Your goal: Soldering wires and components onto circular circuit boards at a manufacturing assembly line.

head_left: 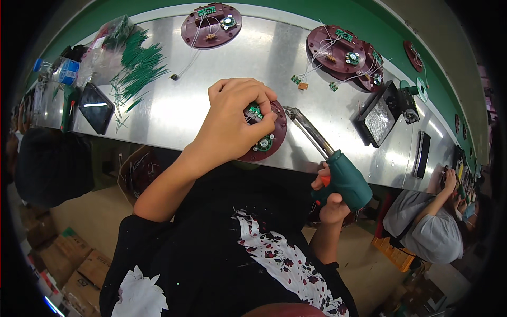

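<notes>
A round maroon disc (277, 127) lies near the front edge of the metal bench, with a green circuit board (254, 112) and a small round speaker (265, 141) on it. Over it arches my left hand (237, 116), thumb and index finger curled together. What they pinch is hidden; the hand covers much of the disc's left side. My right hand (332, 203) grips the handle of a dark green soldering gun (346, 179), a finger by its red trigger. Its long metal shaft slants up to the left, the tip just off the disc's right edge.
Similar wired discs stand at the back, one at the back middle (212, 39) and others at the back right (332, 53). Green wires (140, 66), a phone (96, 108) and a bottle (66, 71) lie left. A black tray (376, 120) and solder spool (421, 90) sit right, near another person (428, 222).
</notes>
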Available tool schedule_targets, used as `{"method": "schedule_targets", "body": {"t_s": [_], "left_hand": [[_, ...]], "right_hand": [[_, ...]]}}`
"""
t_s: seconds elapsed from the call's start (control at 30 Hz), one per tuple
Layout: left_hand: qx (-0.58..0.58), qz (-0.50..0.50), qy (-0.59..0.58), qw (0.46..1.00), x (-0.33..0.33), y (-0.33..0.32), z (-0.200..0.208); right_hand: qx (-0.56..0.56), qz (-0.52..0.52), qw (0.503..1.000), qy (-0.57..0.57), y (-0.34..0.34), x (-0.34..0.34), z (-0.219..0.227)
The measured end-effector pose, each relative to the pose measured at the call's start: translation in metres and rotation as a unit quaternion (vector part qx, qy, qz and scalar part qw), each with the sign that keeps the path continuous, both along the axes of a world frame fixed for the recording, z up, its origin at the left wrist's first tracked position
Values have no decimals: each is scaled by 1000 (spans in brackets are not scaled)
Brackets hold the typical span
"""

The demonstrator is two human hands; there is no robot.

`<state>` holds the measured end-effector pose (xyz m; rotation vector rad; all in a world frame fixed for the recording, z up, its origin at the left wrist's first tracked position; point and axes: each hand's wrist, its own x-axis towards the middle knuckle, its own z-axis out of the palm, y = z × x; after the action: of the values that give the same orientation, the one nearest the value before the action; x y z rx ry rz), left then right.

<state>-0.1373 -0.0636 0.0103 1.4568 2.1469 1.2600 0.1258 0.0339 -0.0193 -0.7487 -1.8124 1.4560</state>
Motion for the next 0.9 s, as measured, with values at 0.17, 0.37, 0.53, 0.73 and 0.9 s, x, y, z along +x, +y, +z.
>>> {"method": "schedule_targets", "body": {"t_s": [0.17, 0.37, 0.53, 0.73, 0.9], "left_hand": [[10, 13, 16, 1000, 3, 1, -1], [16, 19, 24, 999, 5, 1, -2], [19, 24, 34, 999, 6, 1, -3], [21, 26, 27, 999, 5, 1, -3], [19, 32, 23, 999, 6, 2, -3]], "right_hand": [[-31, 33, 998, 38, 4, 3, -8], [-32, 29, 999, 30, 4, 2, -5], [-33, 33, 997, 59, 4, 2, -11], [27, 28, 999, 14, 7, 1, -6], [75, 66, 995, -4, 14, 5, -10]]}}
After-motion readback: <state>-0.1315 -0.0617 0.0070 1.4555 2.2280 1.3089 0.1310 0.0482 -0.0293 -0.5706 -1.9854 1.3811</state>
